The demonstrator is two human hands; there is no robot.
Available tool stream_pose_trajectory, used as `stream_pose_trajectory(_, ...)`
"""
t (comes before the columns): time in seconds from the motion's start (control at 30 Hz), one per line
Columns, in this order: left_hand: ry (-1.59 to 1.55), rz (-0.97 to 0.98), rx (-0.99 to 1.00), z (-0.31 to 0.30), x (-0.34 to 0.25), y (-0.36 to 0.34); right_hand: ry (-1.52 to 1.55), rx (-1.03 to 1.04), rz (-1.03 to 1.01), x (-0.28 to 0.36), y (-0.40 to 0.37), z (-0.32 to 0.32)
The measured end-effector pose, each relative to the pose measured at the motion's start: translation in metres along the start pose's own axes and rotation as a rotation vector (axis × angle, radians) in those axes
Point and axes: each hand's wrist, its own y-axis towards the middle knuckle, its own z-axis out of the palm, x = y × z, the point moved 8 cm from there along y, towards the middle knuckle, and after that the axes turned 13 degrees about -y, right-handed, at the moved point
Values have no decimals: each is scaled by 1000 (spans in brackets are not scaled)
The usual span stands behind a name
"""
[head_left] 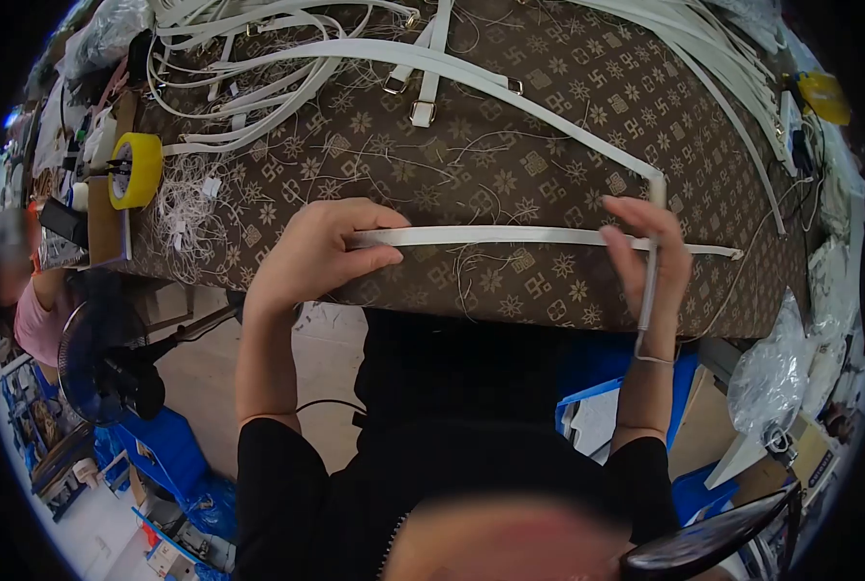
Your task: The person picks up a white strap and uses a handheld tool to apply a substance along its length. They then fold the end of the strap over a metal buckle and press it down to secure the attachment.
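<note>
My left hand (331, 250) pinches the strap (500, 235) at nine o'clock; at three, my right hand (657, 250) parts thumb and forefinger around it, a rod (650, 286) against the palm. Tape (136, 170): tabletop (539, 276), ten o'clock.

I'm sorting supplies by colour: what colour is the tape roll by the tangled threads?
The tape roll is yellow, seen best in the head view.

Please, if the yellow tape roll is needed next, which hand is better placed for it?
Probably the left hand: it pinches the white strap, but is much nearer the tape roll than the right hand.
</note>
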Motion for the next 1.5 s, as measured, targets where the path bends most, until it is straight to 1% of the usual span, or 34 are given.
stream_pose_trajectory(0.03, 1, -4, 8, 1, 1, -1, -136, 99, -146, 20, 4, 18)
stream_pose_trajectory(0.1, -29, 21, -2, -2, 2, -3, -264, 250, -267, 40, 5, 48)
stream_pose_trajectory(0.23, -105, -24, 16, -2, 5, -8, -208, 253, -332, 49, -1, 71)
stream_pose_trajectory(0.3, 79, 81, 12, 5, -9, -5, -167, 248, -365, 50, -6, 72)
stream_pose_trajectory(0.33, 76, 76, 16, 12, -13, -1, -166, 253, -359, 51, -7, 73)
stream_pose_trajectory(0.4, 132, 104, 117, 40, -24, 8, -122, 215, -398, 58, -9, 69)
stream_pose_trajectory(0.43, 32, 176, 175, 49, -24, 12, -122, 220, -400, 60, -10, 68)
stream_pose_trajectory(0.47, 30, 177, 175, 48, -25, 13, -128, 204, -376, 61, -10, 65)
stream_pose_trajectory(0.53, -243, -61, 273, 53, -12, 14, -137, 182, -347, 59, -13, 58)
stream_pose_trajectory(0.6, -260, -39, 297, 56, -9, 13, -117, 230, -339, 57, -18, 58)
stream_pose_trajectory(0.67, -276, -22, 315, 60, -6, 10, -92, 208, -325, 60, -18, 56)
stream_pose_trajectory(0.73, -413, -67, 297, 63, -2, 8, -70, 186, -310, 61, -19, 55)
stream_pose_trajectory(0.87, -374, -117, 309, 65, 1, 7, -33, 187, -313, 61, -22, 56)
stream_pose_trajectory(0.93, -439, -144, 318, 66, 2, 6, -20, 194, -309, 60, -24, 57)
stream_pose_trajectory(1.07, -441, -125, 294, 67, 1, 5, -14, 193, -285, 59, -25, 58)
stream_pose_trajectory(1.13, -316, -136, 227, 62, 1, 5, -7, 195, -278, 59, -26, 59)
stream_pose_trajectory(1.17, -316, -137, 227, 64, -1, 2, -7, 186, -281, 59, -26, 59)
stream_pose_trajectory(1.23, -115, 21, 79, 59, -16, -2, -8, 176, -282, 60, -27, 58)
stream_pose_trajectory(1.27, -115, 21, 80, 65, -15, -4, -40, 167, -301, 61, -27, 57)
stream_pose_trajectory(1.33, 368, 431, -186, 61, -41, -15, -70, 160, -318, 63, -28, 55)
stream_pose_trajectory(1.37, 368, 430, -186, 63, -39, -16, -77, 160, -325, 63, -28, 54)
stream_pose_trajectory(1.43, 512, 618, -276, 65, -51, -25, -84, 159, -330, 62, -29, 54)
stream_pose_trajectory(1.47, 513, 618, -275, 66, -47, -24, -45, 155, -306, 59, -29, 54)
stream_pose_trajectory(1.5, 522, 666, -317, 66, -45, -27, -8, 150, -283, 56, -30, 54)
